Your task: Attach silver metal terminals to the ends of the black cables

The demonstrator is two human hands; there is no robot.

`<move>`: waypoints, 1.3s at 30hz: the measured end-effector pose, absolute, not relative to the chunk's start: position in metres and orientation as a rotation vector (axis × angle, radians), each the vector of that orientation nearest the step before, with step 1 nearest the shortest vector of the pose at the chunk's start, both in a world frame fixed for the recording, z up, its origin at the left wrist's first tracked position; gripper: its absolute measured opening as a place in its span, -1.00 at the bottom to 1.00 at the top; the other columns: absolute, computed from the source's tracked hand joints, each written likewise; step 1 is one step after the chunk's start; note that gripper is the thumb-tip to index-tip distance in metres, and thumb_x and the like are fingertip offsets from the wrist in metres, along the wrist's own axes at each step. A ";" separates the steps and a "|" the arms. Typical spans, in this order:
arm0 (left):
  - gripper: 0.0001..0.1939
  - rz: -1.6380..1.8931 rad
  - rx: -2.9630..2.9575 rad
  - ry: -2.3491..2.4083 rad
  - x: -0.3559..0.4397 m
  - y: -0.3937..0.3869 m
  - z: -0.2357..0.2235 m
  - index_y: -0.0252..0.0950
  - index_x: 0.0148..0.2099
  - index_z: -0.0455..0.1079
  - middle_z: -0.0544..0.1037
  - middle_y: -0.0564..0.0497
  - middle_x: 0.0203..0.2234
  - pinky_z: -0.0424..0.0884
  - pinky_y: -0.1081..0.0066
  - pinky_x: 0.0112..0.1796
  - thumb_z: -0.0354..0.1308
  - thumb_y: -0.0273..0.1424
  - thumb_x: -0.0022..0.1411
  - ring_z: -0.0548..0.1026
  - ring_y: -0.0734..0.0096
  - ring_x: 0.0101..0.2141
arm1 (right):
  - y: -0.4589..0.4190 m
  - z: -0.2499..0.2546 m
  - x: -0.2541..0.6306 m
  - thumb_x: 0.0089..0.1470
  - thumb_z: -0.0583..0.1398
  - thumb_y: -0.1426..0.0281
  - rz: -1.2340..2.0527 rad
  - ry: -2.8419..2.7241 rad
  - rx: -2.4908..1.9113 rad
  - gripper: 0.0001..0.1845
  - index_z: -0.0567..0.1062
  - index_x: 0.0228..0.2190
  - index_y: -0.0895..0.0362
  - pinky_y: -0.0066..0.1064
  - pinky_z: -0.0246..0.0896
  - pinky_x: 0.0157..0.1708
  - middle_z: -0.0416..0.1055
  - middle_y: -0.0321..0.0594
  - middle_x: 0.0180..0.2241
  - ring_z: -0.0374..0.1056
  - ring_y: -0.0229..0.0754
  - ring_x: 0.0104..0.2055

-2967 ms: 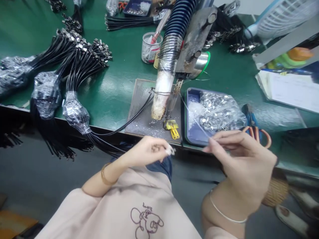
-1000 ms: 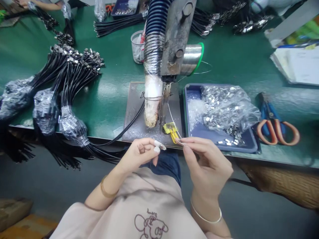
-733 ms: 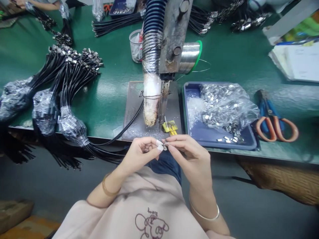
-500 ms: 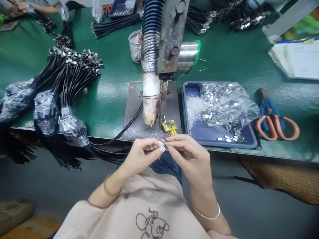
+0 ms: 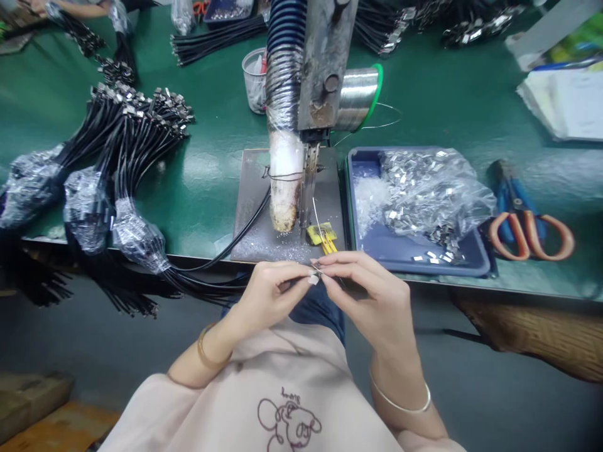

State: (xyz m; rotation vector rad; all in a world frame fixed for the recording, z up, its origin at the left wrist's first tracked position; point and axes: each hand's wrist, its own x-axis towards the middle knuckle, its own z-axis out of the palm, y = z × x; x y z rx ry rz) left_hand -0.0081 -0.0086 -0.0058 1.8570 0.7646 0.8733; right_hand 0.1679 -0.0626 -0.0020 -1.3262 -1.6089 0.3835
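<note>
Head view: blue tray (image 5: pixel 377 242) with bagged metal clips (image 5: pixel 426 188).

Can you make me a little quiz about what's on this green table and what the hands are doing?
1. True or false: the scissors lie right of the blue tray.
2. What do the left hand and right hand pinch between them: A) a small metal part, B) the scissors, C) the cup?
3. What colour are the cable bundles?

Key: 1 true; 2 A; 3 black.
</note>
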 end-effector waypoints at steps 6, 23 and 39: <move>-0.74 0.985 2.309 0.818 -0.003 -0.011 -0.011 -0.37 -0.21 0.55 0.64 -0.04 -0.46 0.45 0.48 -0.41 0.07 -0.47 0.50 0.54 0.44 -0.49 | -0.065 0.002 0.165 0.18 0.26 0.62 0.200 -1.668 -1.395 -0.79 0.54 -0.34 0.04 -0.43 0.58 -0.16 0.65 -0.23 -0.19 0.63 -0.21 -0.18; -0.71 0.812 1.403 0.889 -0.008 -0.019 -0.006 -0.35 -0.14 0.52 0.41 0.15 -0.69 0.27 0.56 -0.56 0.20 -0.19 0.42 0.31 0.57 -0.65 | -0.067 -0.008 0.150 0.28 0.26 0.44 0.454 -1.182 -1.407 -0.88 0.62 -0.30 0.01 -0.26 0.60 -0.15 0.64 -0.21 -0.21 0.60 -0.15 -0.16; -0.56 0.654 1.048 0.764 -0.013 0.001 -0.002 -0.36 -0.26 0.53 0.26 0.21 -0.69 0.06 0.58 -0.62 0.43 -0.04 0.18 0.12 0.67 -0.65 | -0.069 -0.006 0.151 0.23 0.31 0.49 0.379 -1.222 -1.359 -0.89 0.57 -0.32 0.02 -0.32 0.60 -0.26 0.64 -0.26 -0.31 0.62 -0.18 -0.25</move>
